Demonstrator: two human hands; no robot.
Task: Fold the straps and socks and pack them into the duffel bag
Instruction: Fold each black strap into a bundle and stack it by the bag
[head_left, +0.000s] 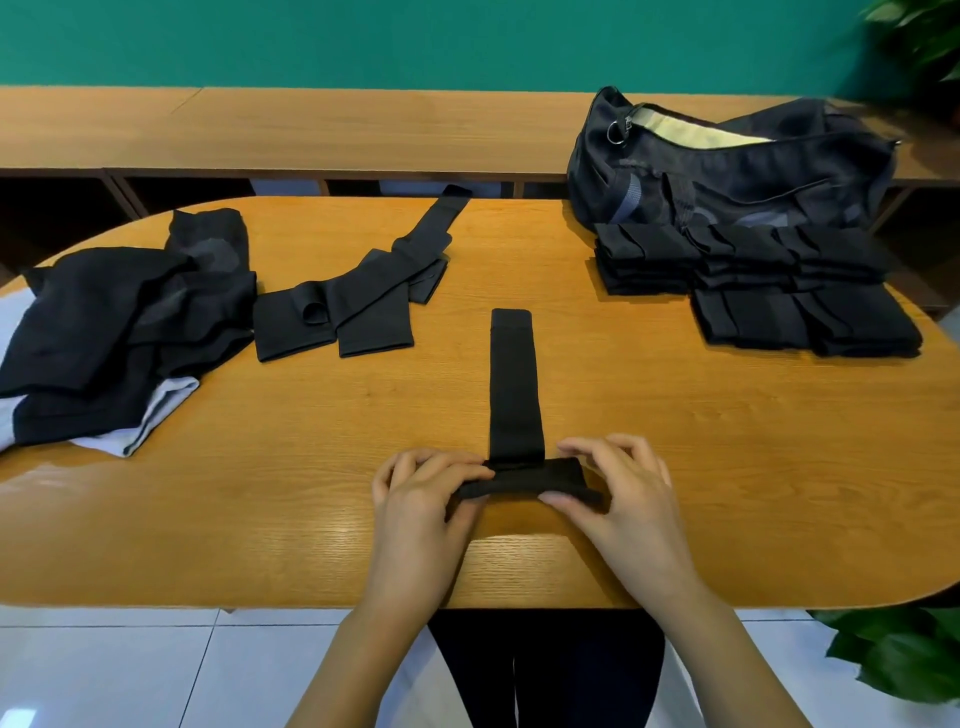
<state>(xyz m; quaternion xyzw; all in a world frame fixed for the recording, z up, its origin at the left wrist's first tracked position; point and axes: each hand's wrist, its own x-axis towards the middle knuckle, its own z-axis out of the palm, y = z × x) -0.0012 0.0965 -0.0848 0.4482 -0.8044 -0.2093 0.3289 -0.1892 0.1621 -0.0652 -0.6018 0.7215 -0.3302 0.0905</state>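
Observation:
A long black strap lies straight on the wooden table, pointing away from me. Its near end is turned over into a wide fold. My left hand pinches the left side of that fold and my right hand pinches the right side. Several unfolded black straps lie at the middle left. A heap of black and grey socks covers the far left. Folded black pieces are stacked at the right, in front of the dark duffel bag, whose zip stands open.
A long wooden shelf unit runs behind the table against a green wall. Green plant leaves show at the lower right and upper right corners. White floor tiles lie below the table's near edge.

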